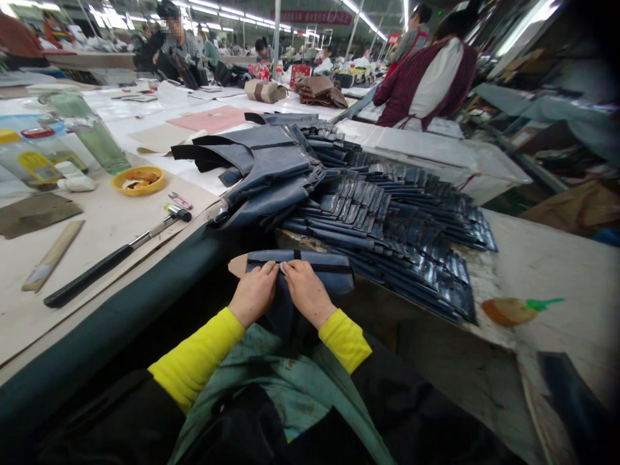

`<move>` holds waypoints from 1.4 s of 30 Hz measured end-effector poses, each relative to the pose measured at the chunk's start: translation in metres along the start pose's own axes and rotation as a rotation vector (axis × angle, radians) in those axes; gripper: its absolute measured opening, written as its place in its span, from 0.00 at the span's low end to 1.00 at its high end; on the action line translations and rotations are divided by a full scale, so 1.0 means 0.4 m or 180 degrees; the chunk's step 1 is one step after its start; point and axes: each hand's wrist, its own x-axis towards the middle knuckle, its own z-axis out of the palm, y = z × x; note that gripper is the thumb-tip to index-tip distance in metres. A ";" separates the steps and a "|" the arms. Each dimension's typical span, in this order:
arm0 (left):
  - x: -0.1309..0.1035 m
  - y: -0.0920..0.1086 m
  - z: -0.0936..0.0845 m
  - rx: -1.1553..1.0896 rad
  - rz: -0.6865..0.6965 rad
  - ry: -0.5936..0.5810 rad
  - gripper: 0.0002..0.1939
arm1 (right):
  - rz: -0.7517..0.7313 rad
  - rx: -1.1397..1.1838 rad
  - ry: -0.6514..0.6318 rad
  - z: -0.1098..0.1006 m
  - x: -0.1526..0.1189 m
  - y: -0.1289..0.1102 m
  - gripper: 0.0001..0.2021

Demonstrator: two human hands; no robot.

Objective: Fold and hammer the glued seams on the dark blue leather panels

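Note:
A dark blue leather-like piece (334,279) with black strips lies crosswise above my lap, its pale brown tip pointing left. My left hand (254,292) grips its upper edge near the middle, fingers pressed together. Right beside it, my right hand (307,290) pinches the same edge, and the fingertips of both hands nearly meet. Part of the piece hangs down between my wrists in shadow. Just beyond, a large pile of similar folded blue pieces (358,206) spreads over the table.
On the left table (194,187) lie a black-handled hammer (116,258), a wooden stick (53,255), small snips (180,200), a yellow dish (139,181) and a glass bottle (92,132). An orange brush-like item (508,311) lies right. Several people sit farther back.

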 end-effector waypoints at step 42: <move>-0.063 -0.100 -0.043 -0.0302 -0.0582 -0.0039 0.19 | -0.0209 -0.0540 0.0011 -0.044 -0.020 0.102 0.15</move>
